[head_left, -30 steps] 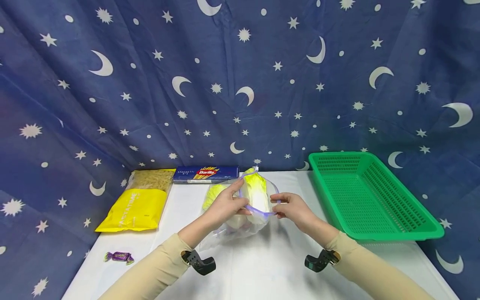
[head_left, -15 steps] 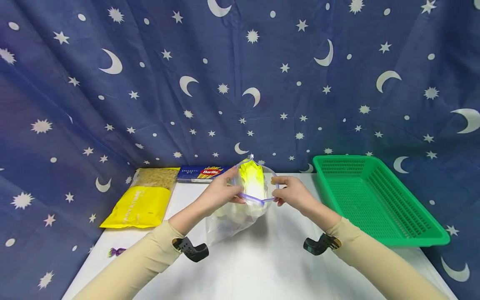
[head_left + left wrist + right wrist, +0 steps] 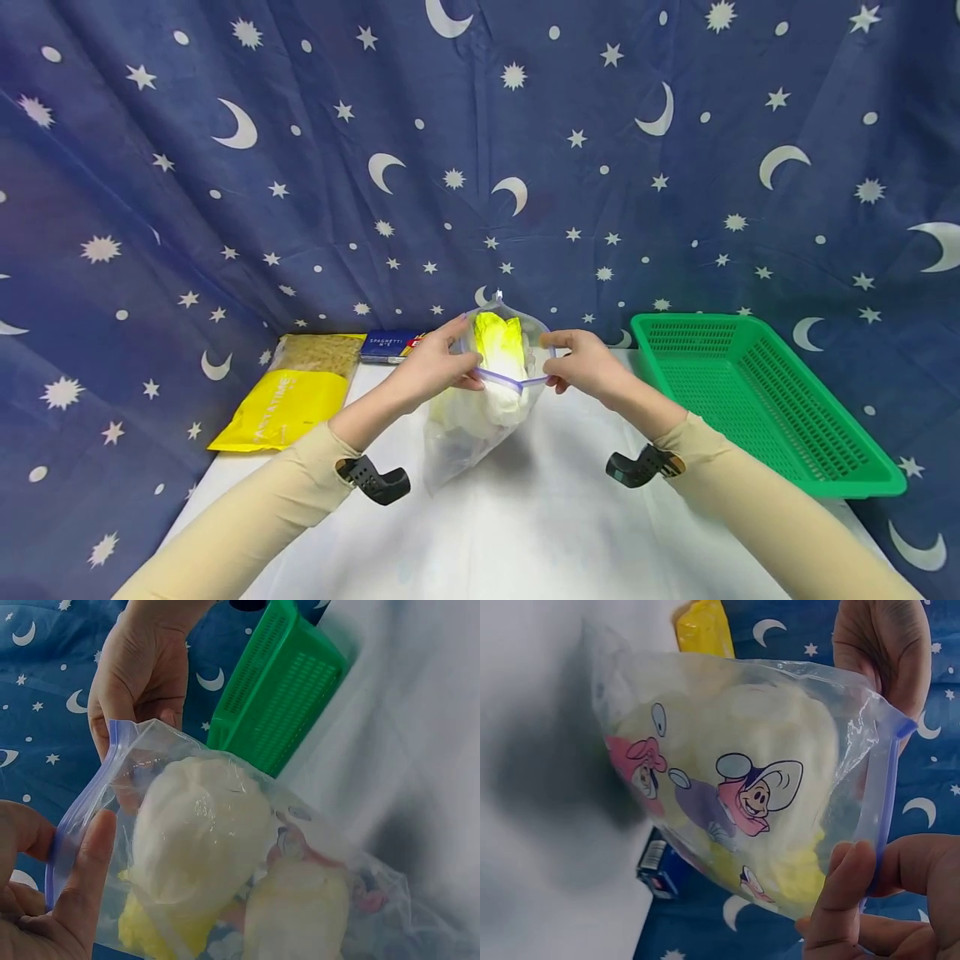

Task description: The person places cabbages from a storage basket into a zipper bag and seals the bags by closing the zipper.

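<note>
A clear zip bag (image 3: pixel 459 446) with a purple zip edge and printed cartoon figures hangs tilted between my hands. Inside are pale napa cabbages; the yellow leaf tips of one cabbage (image 3: pixel 501 337) show through the gaping mouth. My left hand (image 3: pixel 438 364) pinches the left side of the rim between thumb and fingers. On the opposite side, my right hand (image 3: pixel 588 367) pinches the rim too. In the right wrist view, the cartoon print covers part of the cabbage (image 3: pixel 780 727). Whether the bag's lower corner touches the table cannot be told.
An open green plastic basket (image 3: pixel 750 417) stands at the right of the white table (image 3: pixel 547 517). Back left lie a yellow pasta bag (image 3: pixel 300 404) and a blue spaghetti box (image 3: pixel 384 344), partly covered by my left hand. A starry curtain (image 3: pixel 465 125) hangs behind.
Both hands have raised the bag's rim a little, and the bag now hangs more upright. The wrapped candy at the left has gone from view behind my left sleeve.
</note>
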`<move>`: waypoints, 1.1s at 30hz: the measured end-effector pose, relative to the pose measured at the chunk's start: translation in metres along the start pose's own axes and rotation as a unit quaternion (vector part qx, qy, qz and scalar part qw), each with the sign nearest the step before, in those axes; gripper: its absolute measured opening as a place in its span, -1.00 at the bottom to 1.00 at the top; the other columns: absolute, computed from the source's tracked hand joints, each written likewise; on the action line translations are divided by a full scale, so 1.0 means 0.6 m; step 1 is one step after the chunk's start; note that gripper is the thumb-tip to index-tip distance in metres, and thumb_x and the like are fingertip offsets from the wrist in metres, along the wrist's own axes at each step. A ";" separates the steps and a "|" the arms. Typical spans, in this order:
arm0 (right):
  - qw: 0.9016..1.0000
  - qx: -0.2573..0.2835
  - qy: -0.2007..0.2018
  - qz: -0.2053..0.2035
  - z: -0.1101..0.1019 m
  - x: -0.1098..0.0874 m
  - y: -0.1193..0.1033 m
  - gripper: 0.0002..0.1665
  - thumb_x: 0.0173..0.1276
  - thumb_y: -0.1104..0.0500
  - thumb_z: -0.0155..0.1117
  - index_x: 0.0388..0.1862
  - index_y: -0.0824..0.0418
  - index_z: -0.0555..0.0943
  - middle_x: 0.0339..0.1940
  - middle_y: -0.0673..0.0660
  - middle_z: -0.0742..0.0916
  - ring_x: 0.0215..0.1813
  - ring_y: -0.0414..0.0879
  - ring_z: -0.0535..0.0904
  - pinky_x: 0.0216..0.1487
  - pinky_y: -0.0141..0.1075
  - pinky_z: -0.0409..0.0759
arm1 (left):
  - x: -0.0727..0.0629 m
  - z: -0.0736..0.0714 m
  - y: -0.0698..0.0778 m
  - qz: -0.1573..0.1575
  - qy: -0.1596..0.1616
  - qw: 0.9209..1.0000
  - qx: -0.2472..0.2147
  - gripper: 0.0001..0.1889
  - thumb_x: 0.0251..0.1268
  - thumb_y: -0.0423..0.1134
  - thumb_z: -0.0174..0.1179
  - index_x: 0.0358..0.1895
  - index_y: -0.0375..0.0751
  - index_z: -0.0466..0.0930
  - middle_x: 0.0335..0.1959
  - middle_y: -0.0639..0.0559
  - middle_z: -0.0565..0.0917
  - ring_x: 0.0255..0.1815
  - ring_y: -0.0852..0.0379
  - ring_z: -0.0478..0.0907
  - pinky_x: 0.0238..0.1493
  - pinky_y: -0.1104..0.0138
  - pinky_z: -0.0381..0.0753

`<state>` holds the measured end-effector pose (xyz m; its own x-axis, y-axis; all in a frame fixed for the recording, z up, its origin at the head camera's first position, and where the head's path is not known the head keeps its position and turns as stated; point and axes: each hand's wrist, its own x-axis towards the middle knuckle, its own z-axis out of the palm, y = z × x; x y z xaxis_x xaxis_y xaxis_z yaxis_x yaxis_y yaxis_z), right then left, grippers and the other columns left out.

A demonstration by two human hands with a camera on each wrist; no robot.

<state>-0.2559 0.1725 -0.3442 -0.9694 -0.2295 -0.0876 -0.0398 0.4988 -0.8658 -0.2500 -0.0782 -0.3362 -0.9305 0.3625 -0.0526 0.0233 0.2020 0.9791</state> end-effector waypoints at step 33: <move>0.997 -0.069 -0.026 -0.007 -0.061 0.020 -0.090 -0.32 0.34 0.36 0.10 0.49 0.34 0.43 0.35 0.32 0.58 -0.42 -0.04 0.56 -0.37 -0.27 0.64 | 0.007 -0.015 0.074 -0.002 0.006 0.996 0.094 -0.21 0.49 -0.30 0.09 0.66 -0.25 -0.09 -0.06 -0.32 0.64 -0.28 0.01 0.74 -0.22 0.24 0.79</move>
<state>-0.2746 0.1737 -0.2805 -0.9546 -0.2787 -0.1055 -0.0891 0.6047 -0.7915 -0.2564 -0.0760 -0.2912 -0.9348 0.3513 -0.0525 0.0870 0.3699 0.9250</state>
